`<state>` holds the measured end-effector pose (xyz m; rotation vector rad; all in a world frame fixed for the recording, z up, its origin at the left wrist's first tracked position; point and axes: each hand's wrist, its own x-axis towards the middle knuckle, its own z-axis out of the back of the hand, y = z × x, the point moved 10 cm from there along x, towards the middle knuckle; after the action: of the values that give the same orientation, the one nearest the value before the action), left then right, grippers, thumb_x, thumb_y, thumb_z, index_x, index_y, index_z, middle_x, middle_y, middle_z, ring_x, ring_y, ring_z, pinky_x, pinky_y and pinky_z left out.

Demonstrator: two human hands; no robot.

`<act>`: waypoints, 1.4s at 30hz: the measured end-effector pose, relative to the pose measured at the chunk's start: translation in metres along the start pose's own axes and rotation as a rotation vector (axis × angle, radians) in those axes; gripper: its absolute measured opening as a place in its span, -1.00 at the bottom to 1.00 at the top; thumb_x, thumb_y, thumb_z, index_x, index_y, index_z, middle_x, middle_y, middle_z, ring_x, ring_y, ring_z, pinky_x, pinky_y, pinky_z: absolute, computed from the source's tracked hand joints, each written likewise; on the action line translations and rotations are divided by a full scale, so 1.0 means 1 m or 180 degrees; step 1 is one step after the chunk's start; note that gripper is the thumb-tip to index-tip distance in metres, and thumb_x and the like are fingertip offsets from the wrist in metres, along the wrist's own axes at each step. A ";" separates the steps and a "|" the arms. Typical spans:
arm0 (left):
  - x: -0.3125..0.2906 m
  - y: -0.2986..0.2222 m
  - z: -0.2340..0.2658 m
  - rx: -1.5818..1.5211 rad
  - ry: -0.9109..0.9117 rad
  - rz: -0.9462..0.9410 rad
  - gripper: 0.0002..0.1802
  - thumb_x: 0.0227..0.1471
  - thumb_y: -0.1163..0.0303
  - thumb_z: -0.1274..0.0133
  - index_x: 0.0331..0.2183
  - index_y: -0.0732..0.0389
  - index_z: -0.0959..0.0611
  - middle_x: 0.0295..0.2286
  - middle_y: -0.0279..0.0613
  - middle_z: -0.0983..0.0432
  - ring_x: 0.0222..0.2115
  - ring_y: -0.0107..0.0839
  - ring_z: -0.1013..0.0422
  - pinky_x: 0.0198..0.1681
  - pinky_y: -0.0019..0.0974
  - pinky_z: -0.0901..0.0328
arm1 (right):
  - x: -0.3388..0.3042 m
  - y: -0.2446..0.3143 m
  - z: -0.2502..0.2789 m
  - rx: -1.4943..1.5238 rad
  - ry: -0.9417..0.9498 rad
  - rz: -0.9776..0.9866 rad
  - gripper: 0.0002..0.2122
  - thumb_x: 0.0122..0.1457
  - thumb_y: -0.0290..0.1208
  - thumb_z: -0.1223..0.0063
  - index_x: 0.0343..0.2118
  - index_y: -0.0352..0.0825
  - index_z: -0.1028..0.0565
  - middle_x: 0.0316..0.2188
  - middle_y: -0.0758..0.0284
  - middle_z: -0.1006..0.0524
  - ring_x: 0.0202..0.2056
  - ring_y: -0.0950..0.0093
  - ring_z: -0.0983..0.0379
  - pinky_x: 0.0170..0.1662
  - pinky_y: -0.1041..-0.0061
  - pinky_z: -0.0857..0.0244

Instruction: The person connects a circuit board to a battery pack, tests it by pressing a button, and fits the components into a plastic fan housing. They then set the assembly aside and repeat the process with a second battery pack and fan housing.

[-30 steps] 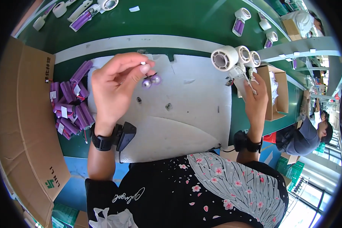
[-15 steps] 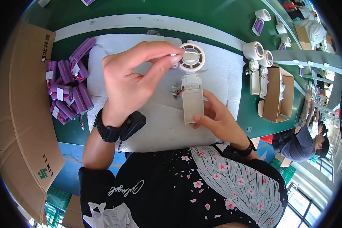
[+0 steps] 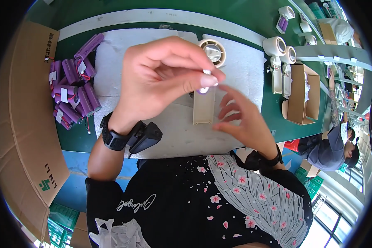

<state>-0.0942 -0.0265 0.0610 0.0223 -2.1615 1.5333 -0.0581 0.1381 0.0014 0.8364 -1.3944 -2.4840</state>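
Note:
My left hand (image 3: 161, 78) is raised over the foam, thumb and forefinger pinched on a small white and purple piece (image 3: 203, 89); most of it is hidden, so its kind is unclear. Below that hand lies a cream handheld fan (image 3: 218, 46), round head away from me, its open handle shell (image 3: 203, 110) towards me. Fingers and the held piece cover the joint between head and handle. Just right of the shell, my right hand (image 3: 248, 120) holds nothing, its fingers curved and apart.
White foam sheet (image 3: 161, 128) covers the green bench. Purple battery packs (image 3: 76, 89) with wires are heaped at left beside a tall cardboard box (image 3: 25, 115). At right stand cream fans (image 3: 274, 46) and a small open carton (image 3: 304, 97). Farther right, a person (image 3: 328, 151) sits.
My left hand has moved right and slightly nearer me with the small piece, now above the handle. My right hand has let go of the fan's handle and moved off to the right.

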 end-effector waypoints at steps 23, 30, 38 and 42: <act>-0.021 0.061 -0.009 0.2449 0.1263 0.1147 -0.77 -0.18 0.54 -0.23 -0.39 0.25 -0.54 -0.41 -0.17 -0.51 -0.44 -0.21 -0.43 -0.37 -0.28 -0.31 | 0.023 -0.001 -0.009 0.0302 -0.0673 0.1172 -0.71 -0.10 -0.72 -0.16 -0.39 -0.32 -0.28 -0.50 0.35 -0.38 -0.53 0.66 -0.24 -0.44 0.70 -0.13; -0.031 0.066 -0.013 0.2171 0.0848 0.1147 -0.79 -0.17 0.61 -0.19 -0.37 0.25 -0.57 -0.44 -0.20 -0.50 -0.44 -0.32 -0.45 -0.47 -0.40 -0.29 | 0.014 0.026 0.000 -0.0307 -0.1199 0.2136 -0.69 -0.12 -0.72 -0.19 -0.30 -0.36 -0.35 -0.39 0.24 -0.50 -0.42 0.53 -0.42 -0.35 0.64 -0.29; -0.029 0.066 -0.001 0.1822 0.0770 0.1119 -0.76 -0.18 0.65 -0.18 -0.35 0.24 -0.61 -0.45 -0.29 -0.49 -0.48 -0.49 -0.43 -0.50 -0.50 -0.24 | 0.021 0.025 -0.013 -0.0516 -0.1013 0.2109 -0.71 -0.15 -0.75 -0.20 -0.33 -0.37 -0.43 -0.38 0.24 -0.53 -0.40 0.44 -0.50 -0.37 0.58 -0.35; -0.033 0.070 0.004 0.1777 0.0712 0.1514 -0.73 -0.19 0.68 -0.17 -0.34 0.23 -0.63 -0.36 -0.28 -0.50 -0.48 -0.50 -0.40 -0.51 -0.49 -0.23 | 0.023 0.024 -0.013 -0.0579 -0.0966 0.1970 -0.72 -0.17 -0.73 -0.22 -0.35 -0.36 -0.45 -0.44 0.29 -0.53 -0.48 0.46 -0.49 -0.41 0.59 -0.35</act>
<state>-0.0866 -0.0129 -0.0150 -0.4834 -1.5722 2.2420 -0.0729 0.1062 0.0071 -0.0272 -1.2335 -2.2379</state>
